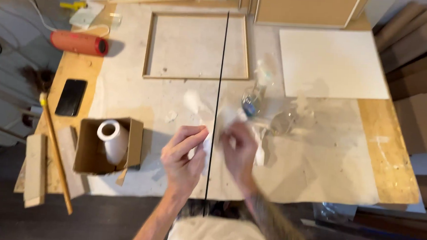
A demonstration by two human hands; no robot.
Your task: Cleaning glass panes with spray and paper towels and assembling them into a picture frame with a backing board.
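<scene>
Both hands work over the near middle of the surface (127,96), which is covered with pale, stained sheeting. Left hand (184,157) is curled, thumb and fingers pinching a small white cloth or paper wad (206,146). Right hand (240,153) is motion-blurred; it looks closed around more of the same white material, but the grip cannot be told for sure.

Between the two hands runs a thin black rod (218,101), a long straight line reaching from the near edge out past the hands to the far side. The white wad sits right against it. Whether either hand actually touches the rod is unclear.

Just beyond the right hand: a clear spray bottle (253,95), blurred, and a clear glassy object (284,121) beside it, shape hard to read. Small white scraps (171,116) lie just beyond the left hand.

Farther out past the hands, an empty wooden frame (149,43) lies flat, the rod crossing over it. Out to the right of it, a white board (333,63).

Left of the left hand, an open cardboard box (134,142) holds a white roll (112,139). Further left: a black phone (71,97), a wooden-handled stick (56,155), and well beyond, an orange cylinder (78,43).
</scene>
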